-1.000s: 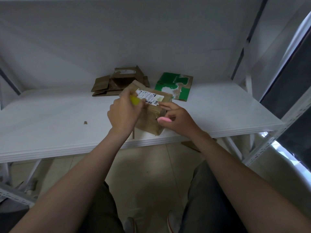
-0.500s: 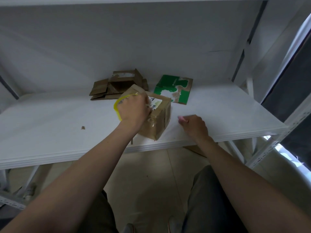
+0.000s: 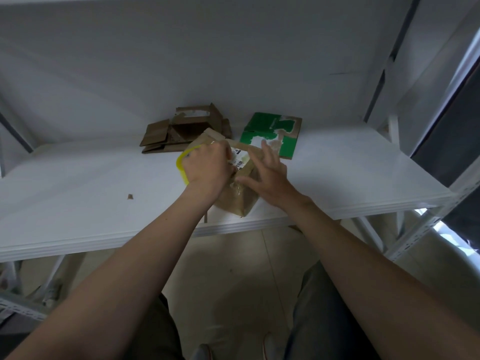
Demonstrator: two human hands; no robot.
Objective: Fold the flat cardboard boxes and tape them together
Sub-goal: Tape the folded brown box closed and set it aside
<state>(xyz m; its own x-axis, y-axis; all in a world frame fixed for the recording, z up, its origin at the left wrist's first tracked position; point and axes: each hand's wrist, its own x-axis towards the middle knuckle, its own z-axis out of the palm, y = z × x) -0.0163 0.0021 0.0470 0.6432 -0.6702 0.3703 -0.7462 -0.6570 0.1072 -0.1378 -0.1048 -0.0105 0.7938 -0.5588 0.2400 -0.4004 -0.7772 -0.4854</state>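
Note:
A small folded brown cardboard box (image 3: 237, 200) with a white barcode label (image 3: 239, 160) stands near the front edge of the white shelf (image 3: 78, 193). My left hand (image 3: 206, 167) grips a yellow tape roll (image 3: 181, 166) against the box's top left. With its fingers straight and spread, my right hand (image 3: 267, 175) presses on the box's top right. Clear tape covers the box's front face.
A pile of flattened brown cardboard (image 3: 179, 131) lies behind the box. A flat green and brown cardboard piece (image 3: 272, 135) lies at the back right. A small cardboard scrap (image 3: 130, 196) sits on the shelf at the left. White rack posts (image 3: 389, 120) stand at the right.
My right hand has come back from the shelf surface at the right onto the box's top. The pink object it held a second ago is no longer in view. My left hand stays on the tape roll.

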